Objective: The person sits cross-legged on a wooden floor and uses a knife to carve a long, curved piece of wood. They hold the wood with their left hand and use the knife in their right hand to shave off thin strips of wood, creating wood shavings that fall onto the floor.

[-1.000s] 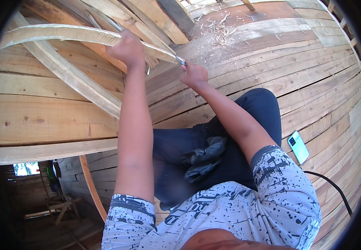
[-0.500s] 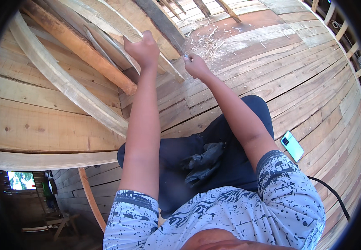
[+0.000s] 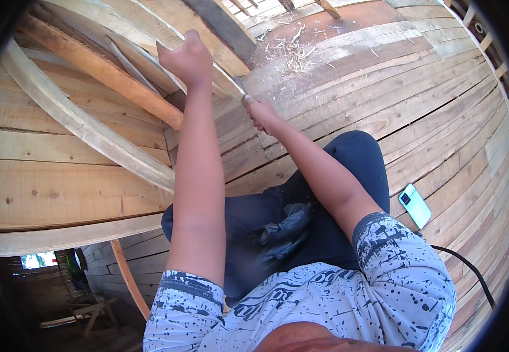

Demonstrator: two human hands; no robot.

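Observation:
My left hand (image 3: 187,58) is closed around a long, pale wooden strip (image 3: 226,82) that slants from the upper left toward the middle. Lower and to the right, my right hand (image 3: 261,114) is closed on the handle of a knife (image 3: 239,86). Its thin metal blade points up and left, against or very near the strip's near end; contact is too small to make out. The fingers wrapped under the strip are partly hidden by the back of my left hand.
Curled wood shavings (image 3: 294,51) lie on the plank floor (image 3: 348,97) beyond my right hand. Curved pale ribs (image 3: 81,117) and an orange-brown beam (image 3: 110,73) run along the left. A light-blue phone (image 3: 416,206) rests right of my knee, near a black cable (image 3: 468,267).
My right hand has come leftward and nearer to me, bringing the knife blade to the strip's near end. My left hand keeps its hold on the strip. The whole view has shifted slightly.

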